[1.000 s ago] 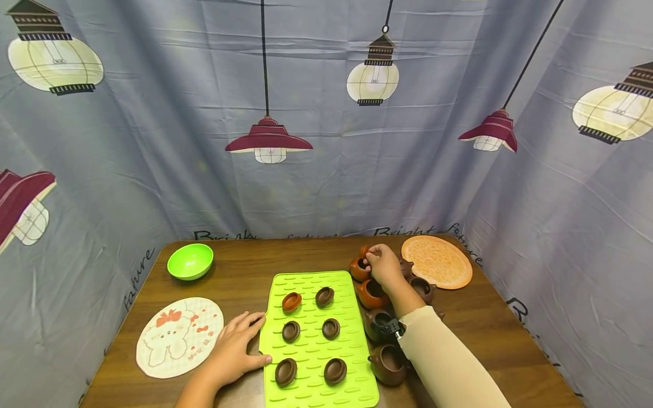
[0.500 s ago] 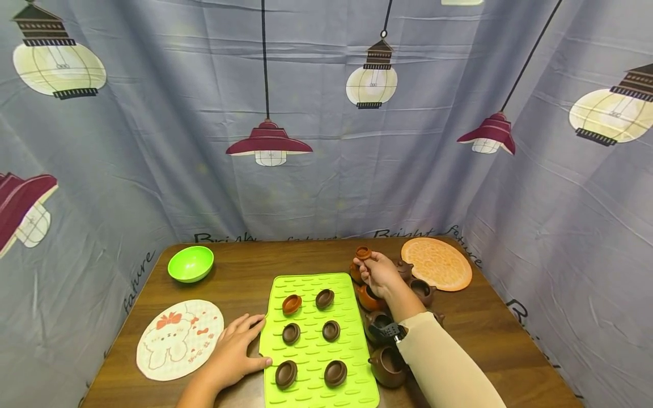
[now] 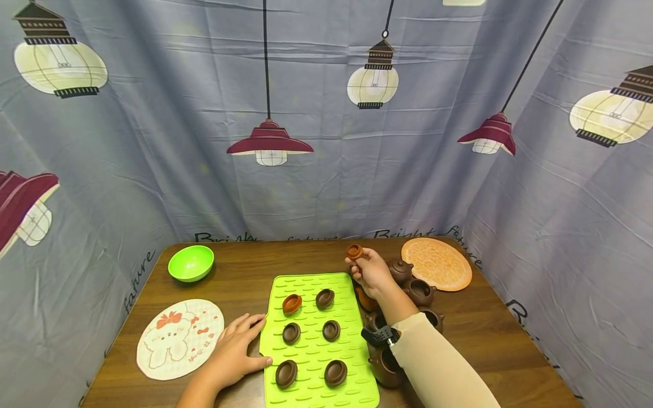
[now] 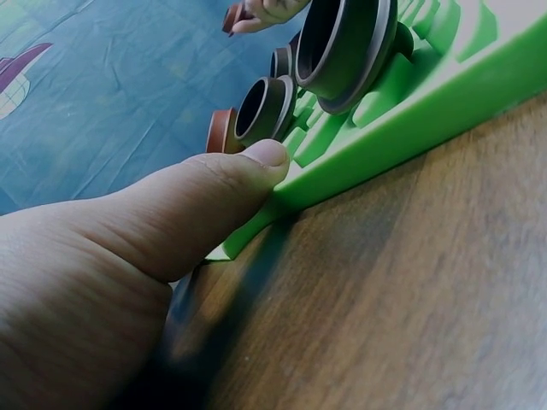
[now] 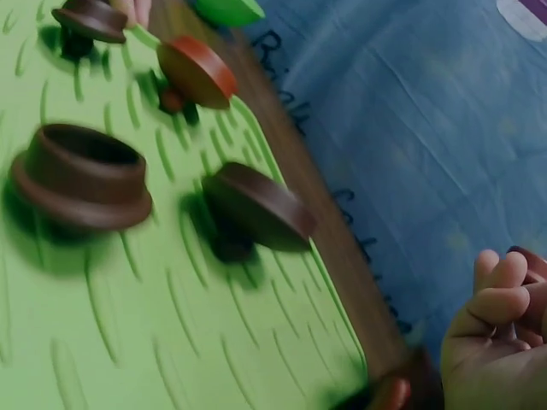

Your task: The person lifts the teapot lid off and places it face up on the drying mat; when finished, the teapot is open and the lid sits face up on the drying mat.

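Observation:
My right hand (image 3: 374,276) pinches a small reddish-brown teapot lid (image 3: 354,251), hollow side up, above the far right corner of the green mat (image 3: 312,351). Only the lid's edge shows in the right wrist view, behind curled fingers. On the mat several lids lie upside down on their knobs: one orange-red lid (image 3: 292,304) at the far left, the others dark brown, such as the near-right lid (image 3: 335,373). My left hand (image 3: 236,352) rests at the mat's left edge, fingers spread, thumb (image 4: 248,166) touching the edge. Partly hidden under my right arm is an orange teapot (image 3: 365,299).
Dark brown teapots (image 3: 420,292) crowd the table right of the mat, several without lids; a far one (image 3: 400,271) has its lid on. An orange round mat (image 3: 439,263) lies behind them. Left stand a green bowl (image 3: 191,263) and a rabbit-print mat (image 3: 178,340).
My right hand has lifted the reddish-brown lid from the far teapot, turned it hollow side up and moved slightly left. My left hand has stayed put.

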Motion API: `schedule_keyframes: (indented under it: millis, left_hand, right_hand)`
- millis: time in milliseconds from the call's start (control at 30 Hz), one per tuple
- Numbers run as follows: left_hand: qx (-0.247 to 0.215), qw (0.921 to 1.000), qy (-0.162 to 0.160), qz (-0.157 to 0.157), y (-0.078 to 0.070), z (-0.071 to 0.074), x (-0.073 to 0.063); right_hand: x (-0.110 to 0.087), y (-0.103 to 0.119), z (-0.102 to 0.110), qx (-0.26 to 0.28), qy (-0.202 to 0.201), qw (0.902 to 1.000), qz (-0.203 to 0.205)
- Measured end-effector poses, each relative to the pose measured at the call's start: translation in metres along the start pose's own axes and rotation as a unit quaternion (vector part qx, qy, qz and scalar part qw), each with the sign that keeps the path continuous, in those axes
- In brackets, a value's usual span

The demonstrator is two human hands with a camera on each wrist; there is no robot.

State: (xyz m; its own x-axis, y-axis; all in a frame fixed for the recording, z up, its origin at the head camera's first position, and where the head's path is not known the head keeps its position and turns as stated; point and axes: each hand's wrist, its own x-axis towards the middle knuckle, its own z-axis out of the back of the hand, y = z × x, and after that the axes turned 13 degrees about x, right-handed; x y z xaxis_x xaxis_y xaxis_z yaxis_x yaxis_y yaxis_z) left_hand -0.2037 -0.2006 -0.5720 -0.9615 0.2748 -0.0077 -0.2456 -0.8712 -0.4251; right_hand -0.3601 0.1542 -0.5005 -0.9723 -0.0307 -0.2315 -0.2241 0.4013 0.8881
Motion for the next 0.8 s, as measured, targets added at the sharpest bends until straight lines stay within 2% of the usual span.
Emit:
schedule_keyframes:
  millis: [200, 533, 800]
  left_hand:
    - [0.001, 1.0, 0.0, 0.0, 0.0, 0.001, 0.0]
    - [0.002, 1.0, -0.003, -0.001, 0.0, 0.001, 0.0]
    - [0.001, 1.0, -0.001, 0.001, 0.0, 0.0, 0.0]
  right_hand:
    - [-0.006, -0.01, -0.02, 0.003, 0.018, 0.9998, 0.011]
    - [-0.008, -0.032, -0.057, 0.013, 0.065, 0.9977, -0.015]
    - [-0.009, -0.049, -0.082, -0.053, 0.1, 0.9928, -0.039]
